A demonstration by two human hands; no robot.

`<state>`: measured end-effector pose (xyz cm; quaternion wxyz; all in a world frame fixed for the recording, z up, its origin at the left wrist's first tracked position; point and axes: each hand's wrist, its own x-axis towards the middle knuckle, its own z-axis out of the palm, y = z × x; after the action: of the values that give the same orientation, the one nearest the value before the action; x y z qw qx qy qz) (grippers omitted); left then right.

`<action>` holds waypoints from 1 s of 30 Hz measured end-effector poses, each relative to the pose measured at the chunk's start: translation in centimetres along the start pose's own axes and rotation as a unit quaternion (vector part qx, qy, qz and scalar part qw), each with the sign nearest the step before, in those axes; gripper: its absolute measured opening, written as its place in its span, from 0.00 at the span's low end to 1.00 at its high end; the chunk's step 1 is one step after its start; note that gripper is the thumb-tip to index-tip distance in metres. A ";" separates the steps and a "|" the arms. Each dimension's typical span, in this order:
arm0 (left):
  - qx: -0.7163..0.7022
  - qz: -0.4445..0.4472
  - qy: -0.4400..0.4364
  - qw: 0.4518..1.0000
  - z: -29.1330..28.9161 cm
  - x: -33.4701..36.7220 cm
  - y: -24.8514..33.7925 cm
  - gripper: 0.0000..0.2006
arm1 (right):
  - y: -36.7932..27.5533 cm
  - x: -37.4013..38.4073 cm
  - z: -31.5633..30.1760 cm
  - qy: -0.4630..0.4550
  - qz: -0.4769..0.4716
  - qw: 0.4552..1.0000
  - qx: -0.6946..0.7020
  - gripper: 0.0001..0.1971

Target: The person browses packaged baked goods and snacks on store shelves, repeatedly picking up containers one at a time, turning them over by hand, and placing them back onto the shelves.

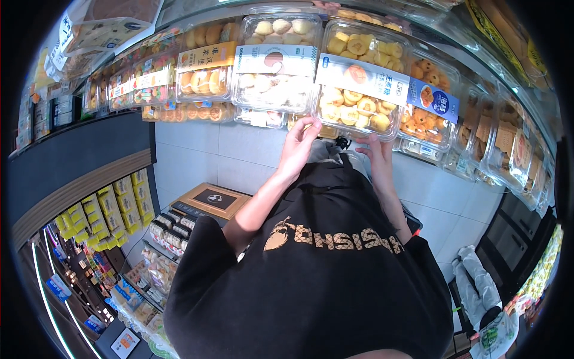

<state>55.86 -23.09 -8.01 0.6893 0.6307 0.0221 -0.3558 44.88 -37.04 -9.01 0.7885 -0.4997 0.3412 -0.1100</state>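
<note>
A clear plastic box of round yellow cookies (356, 76), with a white and blue paper band, stands tilted at the shelf front. My left hand (299, 142) grips its near left corner, thumb and fingertips against the plastic. Along the near edge, toward the right corner, my right hand (378, 157) holds the same box; some of its fingers are hidden beneath. Left of it sits a box of pale round cookies (276, 63) with a light band. A cookie box with a dark blue label (431, 99) adjoins it on the right.
More boxes stand along the curved shelf, among them an orange-banded one (205, 70) and brown cookie boxes (508, 146) at right. Yellow packets (107, 206) hang at left above a stocked rack (170, 230). Another person's light trousers (478, 281) show at lower right.
</note>
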 end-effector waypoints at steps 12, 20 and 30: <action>-0.136 -0.061 -0.087 0.985 -2.4 0.4 1.3 0.16 | 0.3 -0.6 1.2 0.123 -0.079 0.989 -0.031 0.24; -0.338 -0.077 0.030 0.938 -10.4 0.4 5.7 0.18 | -0.2 -3.1 5.4 -0.109 0.046 0.992 -0.039 0.25; -0.240 -0.093 -0.110 0.960 -13.8 2.0 6.1 0.11 | 0.2 -1.3 9.9 -0.203 0.091 0.956 0.190 0.25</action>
<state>66.30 -12.07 -6.59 0.7822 0.3991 0.0897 -0.4698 50.28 -29.24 -6.02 0.9281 -0.3195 0.1910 0.0032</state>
